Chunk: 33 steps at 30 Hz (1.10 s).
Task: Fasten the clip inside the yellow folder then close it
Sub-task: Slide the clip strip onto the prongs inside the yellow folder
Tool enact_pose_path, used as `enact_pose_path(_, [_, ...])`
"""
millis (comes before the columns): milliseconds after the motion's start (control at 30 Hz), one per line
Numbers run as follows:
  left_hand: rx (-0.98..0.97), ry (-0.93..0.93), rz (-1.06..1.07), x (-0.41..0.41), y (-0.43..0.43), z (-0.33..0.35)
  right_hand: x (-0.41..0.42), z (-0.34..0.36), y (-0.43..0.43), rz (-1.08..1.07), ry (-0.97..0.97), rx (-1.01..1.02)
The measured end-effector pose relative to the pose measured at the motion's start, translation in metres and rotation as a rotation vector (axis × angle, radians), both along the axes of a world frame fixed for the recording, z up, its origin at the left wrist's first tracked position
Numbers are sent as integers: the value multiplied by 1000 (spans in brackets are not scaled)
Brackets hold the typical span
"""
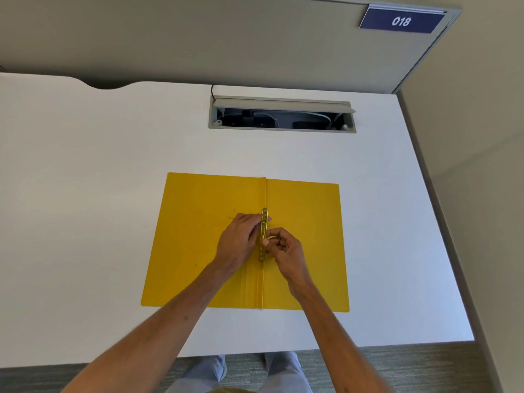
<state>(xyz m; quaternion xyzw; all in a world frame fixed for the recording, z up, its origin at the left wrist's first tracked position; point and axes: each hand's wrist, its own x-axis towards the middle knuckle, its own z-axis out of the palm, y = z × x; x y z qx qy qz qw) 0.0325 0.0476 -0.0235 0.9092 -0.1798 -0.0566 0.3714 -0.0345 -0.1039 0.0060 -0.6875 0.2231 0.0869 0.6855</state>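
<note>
Hands meet at frame centre: left hand (240,239) presses flat on the clip (263,235), right hand (284,247) pinches its middle from the right. Clip runs top-to-bottom along the open folder's (306,211) spine on the counter (85,180).
</note>
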Motion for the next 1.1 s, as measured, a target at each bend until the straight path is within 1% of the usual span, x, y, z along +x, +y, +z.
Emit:
enact_pose_path(167, [44, -13, -37, 3, 3, -5, -1, -3, -1, -18, 23, 6])
enact_pose_path(367, [54, -1, -36, 4, 4, -7, 2, -2, -2, -20, 29, 7])
enact_pose_path(700, [28, 12, -29, 5, 4, -5, 2, -9, -1, -5, 45, -43])
enact_pose_path(900, [57, 7, -44, 6, 4, -8, 0, -13, -3, -5, 63, -53])
enact_pose_path(1000, [72, 23, -48, 6, 6, -12, 1, -13, -1, -10, 66, -60])
enact_pose_path(1100, [40, 53, -54, 3, 7, -15, 2, -13, 0, -27, 74, -72])
